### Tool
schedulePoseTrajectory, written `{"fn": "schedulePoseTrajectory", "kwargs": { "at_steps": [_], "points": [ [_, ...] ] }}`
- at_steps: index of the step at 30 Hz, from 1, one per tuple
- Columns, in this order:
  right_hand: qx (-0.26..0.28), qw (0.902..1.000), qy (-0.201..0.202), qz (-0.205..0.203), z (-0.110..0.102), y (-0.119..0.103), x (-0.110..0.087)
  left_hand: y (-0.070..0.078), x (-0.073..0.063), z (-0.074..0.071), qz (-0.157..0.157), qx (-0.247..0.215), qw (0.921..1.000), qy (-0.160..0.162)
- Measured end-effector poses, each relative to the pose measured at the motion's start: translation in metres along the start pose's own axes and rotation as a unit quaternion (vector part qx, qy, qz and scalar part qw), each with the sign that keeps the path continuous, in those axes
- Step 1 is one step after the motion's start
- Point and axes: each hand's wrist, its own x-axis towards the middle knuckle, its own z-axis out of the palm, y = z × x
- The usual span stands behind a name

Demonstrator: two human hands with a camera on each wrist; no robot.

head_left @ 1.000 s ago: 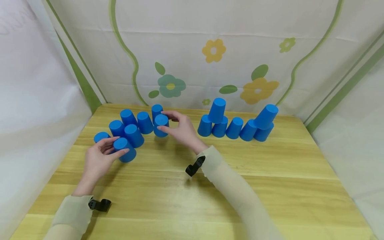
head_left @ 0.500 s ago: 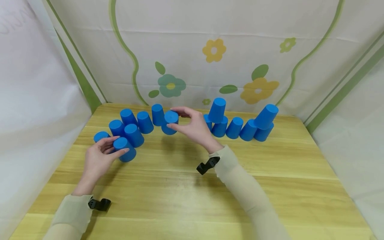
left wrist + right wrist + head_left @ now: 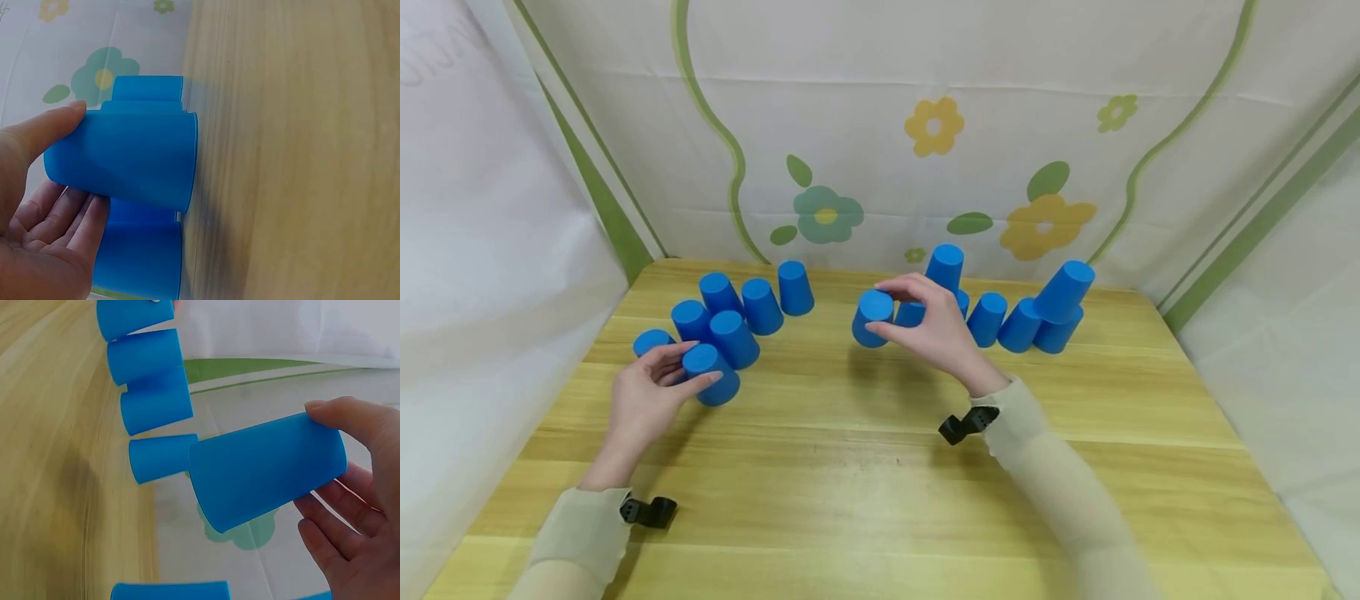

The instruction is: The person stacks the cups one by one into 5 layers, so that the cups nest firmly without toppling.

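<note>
- Right hand [image 3: 936,329]: fingers pinching raised, inverted tapered blue plastic-looking cup [image 3: 872,312].
- Left hand [image 3: 643,402]: fingers around second blue cup [image 3: 706,367].
- Step, apparently: carrying; next calls for level lowering.

Inverted blue cups [image 3: 735,342], one [image 3: 872,325] aloft

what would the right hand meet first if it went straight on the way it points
Probably the end cup, rightmost of the left group: the right hand points across the gap toward it, held cup leading. Depth is unclear, and the held cup looks raised, so it might pass over.
</note>
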Motion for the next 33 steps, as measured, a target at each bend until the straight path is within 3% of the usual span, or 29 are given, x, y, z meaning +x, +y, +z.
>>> {"fn": "schedulePoseTrajectory", "kwargs": {
  "at_steps": [12, 23, 33],
  "points": [
    [-0.029, 0.9993, 0.024, 0.002, -0.036, 0.015, -0.022, 0.001, -0.002, -0.001, 0.002, 0.009, 1.0, 0.004],
    [-0.061, 0.9912, 0.117, 0.007, -0.082, 0.022, -0.041, 0.001, -0.001, -0.001, 0.01, 0.008, 0.9999, 0.002],
    [-0.062, 0.9828, 0.174, -0.001, -0.114, -0.011, -0.052, 0.0, -0.001, 0.0, 0.011, 0.008, 0.9999, 0.003]
  ]
}}
